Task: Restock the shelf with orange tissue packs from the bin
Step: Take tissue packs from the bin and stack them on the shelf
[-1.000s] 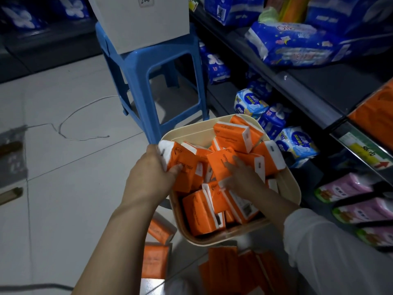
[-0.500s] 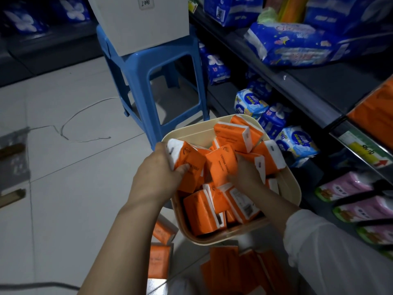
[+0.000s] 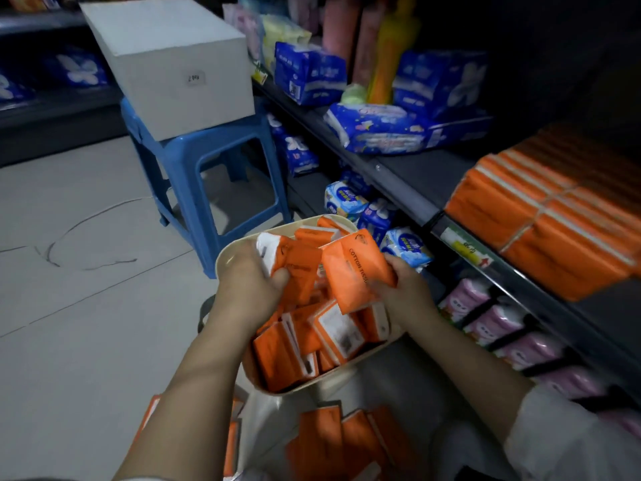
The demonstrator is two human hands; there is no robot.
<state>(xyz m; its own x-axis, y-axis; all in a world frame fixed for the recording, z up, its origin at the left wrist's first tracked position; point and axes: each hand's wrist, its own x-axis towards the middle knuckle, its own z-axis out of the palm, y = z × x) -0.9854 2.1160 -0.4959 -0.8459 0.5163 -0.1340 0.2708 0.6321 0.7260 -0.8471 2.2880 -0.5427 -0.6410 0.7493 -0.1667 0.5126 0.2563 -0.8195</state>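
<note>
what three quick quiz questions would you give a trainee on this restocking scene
1. True or false: the white box sits on the floor.
2. Of the left hand and right hand, which grips one of the orange packs from the bin? A left B right C both
3. Fill in: the shelf holding the orange stack is on the person's ___ side.
Key: 1 false, it sits on the blue stool; 2 C; 3 right.

The tissue packs (image 3: 357,272) are showing orange w/ white ends & black lettering; bin (image 3: 231,253) is looking cream. Stool (image 3: 194,157) is showing blue, box (image 3: 173,64) white. Shelf (image 3: 433,164) is reading dark grey; stacked packs (image 3: 541,216) orange w/ pale stripes; bags (image 3: 381,133) blue w/ white prints; lower packs (image 3: 499,321) pink.
</note>
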